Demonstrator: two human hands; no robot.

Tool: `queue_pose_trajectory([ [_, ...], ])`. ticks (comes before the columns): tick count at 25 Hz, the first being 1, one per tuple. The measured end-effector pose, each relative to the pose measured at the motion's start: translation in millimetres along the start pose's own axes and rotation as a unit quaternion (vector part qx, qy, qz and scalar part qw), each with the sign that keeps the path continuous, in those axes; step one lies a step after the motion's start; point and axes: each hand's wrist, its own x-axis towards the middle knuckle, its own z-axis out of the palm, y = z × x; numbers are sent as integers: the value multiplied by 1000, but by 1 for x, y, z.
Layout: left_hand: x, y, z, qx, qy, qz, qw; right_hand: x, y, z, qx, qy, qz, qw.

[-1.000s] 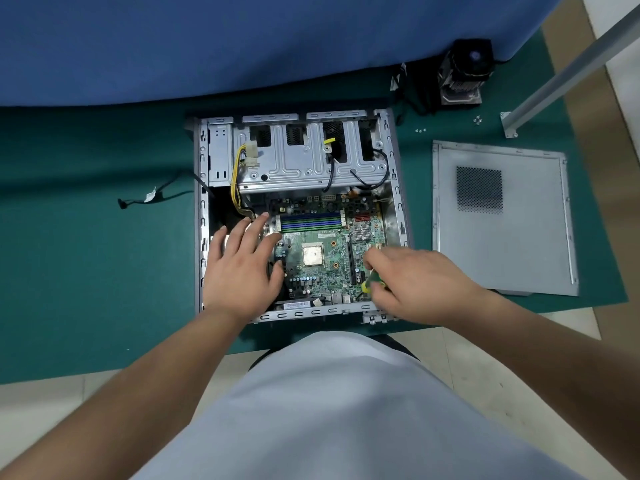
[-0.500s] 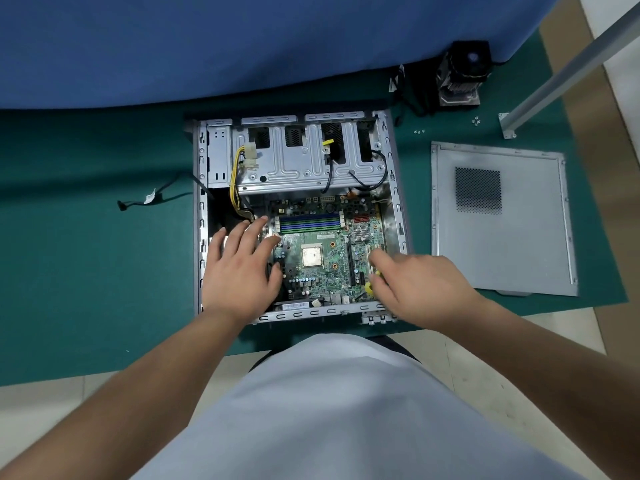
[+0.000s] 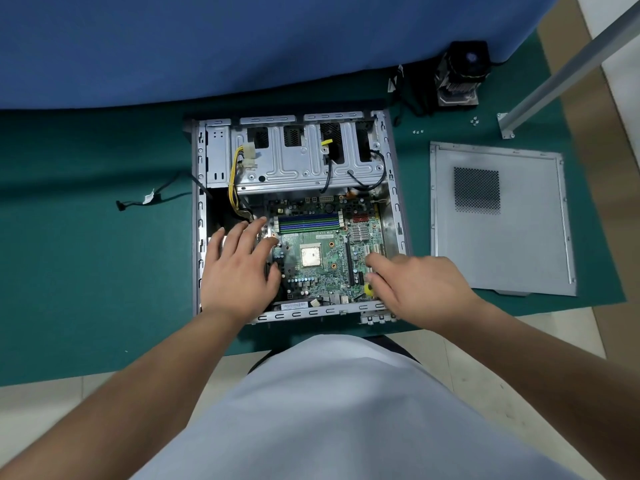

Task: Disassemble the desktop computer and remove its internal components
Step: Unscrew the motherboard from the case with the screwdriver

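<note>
Cable (image 3: 152, 199): loose black lead with a white tag, lying on the green mat (image 3: 86, 271) well left of the case.
Case (image 3: 199, 216): open, lying flat on the mat; drive cage at the far end, board at the near end.
Left hand (image 3: 239, 271): fingers straight and spread, resting flat over the board's left edge, holding nothing.
Board (image 3: 322, 271): still seated in the case; bare CPU at its middle, memory slots running left to right along its far side.
Right hand (image 3: 420, 284): fingers curled over the board's near right corner, around what looks like a yellow-handled tool (image 3: 369, 288); only a speck of it shows, so the grip is a judgement.
Key relation: the right hand is the nearer one to that corner, probably at a screw hidden beneath it; the left hand steadies the opposite edge.
Side panel (image 3: 502, 220): off, flat on the mat right of the case.
Cooler (image 3: 460, 77): removed, at the mat's far right, with loose screws (image 3: 418, 132) near it.
</note>
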Motion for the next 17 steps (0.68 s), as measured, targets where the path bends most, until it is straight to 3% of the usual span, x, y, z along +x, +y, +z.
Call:
queue_pose_trajectory([
  [3,0,0,-1,-2,1,-2,1000,0,4,-2,96,-59,-47,993],
  [10,0,1,-1,-8,9,-5,1000,-5,0,7,166,-31,-21,985],
  [13,0,1,0,-8,13,-6,1000,-6,0,9,142,-1,15,990],
  [17,0,0,2,-5,14,-5,1000,-8,2,8,154,-21,-25,987],
])
